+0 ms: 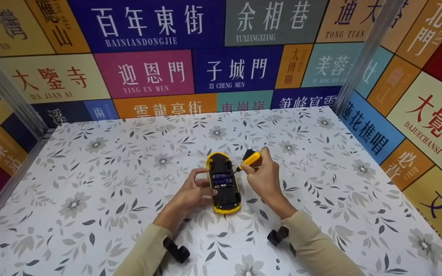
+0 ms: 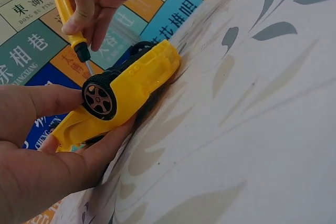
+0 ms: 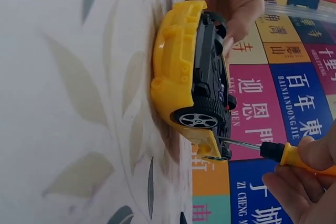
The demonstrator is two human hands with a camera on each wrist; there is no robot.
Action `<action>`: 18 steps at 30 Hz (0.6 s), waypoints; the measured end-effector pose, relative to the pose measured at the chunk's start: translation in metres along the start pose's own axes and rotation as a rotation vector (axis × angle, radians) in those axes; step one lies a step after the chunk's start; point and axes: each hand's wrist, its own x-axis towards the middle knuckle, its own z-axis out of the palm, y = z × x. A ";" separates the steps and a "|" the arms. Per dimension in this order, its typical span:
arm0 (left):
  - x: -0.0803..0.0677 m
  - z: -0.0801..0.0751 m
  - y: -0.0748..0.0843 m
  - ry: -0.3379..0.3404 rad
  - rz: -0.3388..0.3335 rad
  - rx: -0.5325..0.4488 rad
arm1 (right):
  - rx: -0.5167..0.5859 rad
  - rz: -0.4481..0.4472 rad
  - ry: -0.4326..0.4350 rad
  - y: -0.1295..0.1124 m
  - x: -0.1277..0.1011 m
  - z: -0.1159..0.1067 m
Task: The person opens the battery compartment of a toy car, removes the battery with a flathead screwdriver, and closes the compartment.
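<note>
A yellow toy car [image 1: 227,200] lies upside down on the table, its black underside facing up. In the middle of that underside is an open recess [image 1: 222,180] with purple-blue parts inside. My left hand [image 1: 190,193] holds the car from the left, thumb by a black wheel [image 2: 98,97] and fingers along the yellow body. A screwdriver [image 1: 252,160] with a yellow handle is gripped in my right hand [image 1: 266,178]. Its metal shaft [image 3: 240,143] slants down to the car's edge near the recess; whether the tip touches is hard to tell.
A small black piece [image 1: 249,153] lies just beyond the screwdriver, partly hidden by it. The table [image 1: 129,161] wears a white floral cover. Panels with coloured signs [image 1: 144,73] stand at its back and sides, with metal posts [image 1: 366,53] at the corners.
</note>
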 end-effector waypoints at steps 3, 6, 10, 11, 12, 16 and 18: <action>0.000 -0.001 0.001 0.003 -0.001 0.011 | 0.041 0.091 0.032 0.003 0.003 0.003; 0.000 -0.002 0.001 0.009 -0.011 0.014 | 0.056 0.157 0.071 0.005 0.004 0.006; -0.001 -0.002 0.003 0.024 -0.030 0.014 | 0.094 0.251 0.105 0.007 0.006 0.009; -0.001 -0.002 0.003 0.026 -0.029 0.014 | 0.114 0.274 0.104 0.008 0.007 0.010; -0.001 -0.002 0.003 0.025 -0.025 0.013 | 0.141 0.294 0.103 0.008 0.008 0.010; -0.002 -0.003 0.002 0.009 -0.014 -0.025 | 0.343 0.374 0.074 0.010 0.014 0.009; -0.002 -0.003 0.002 0.004 -0.016 -0.049 | 0.461 0.436 0.073 0.013 0.016 0.008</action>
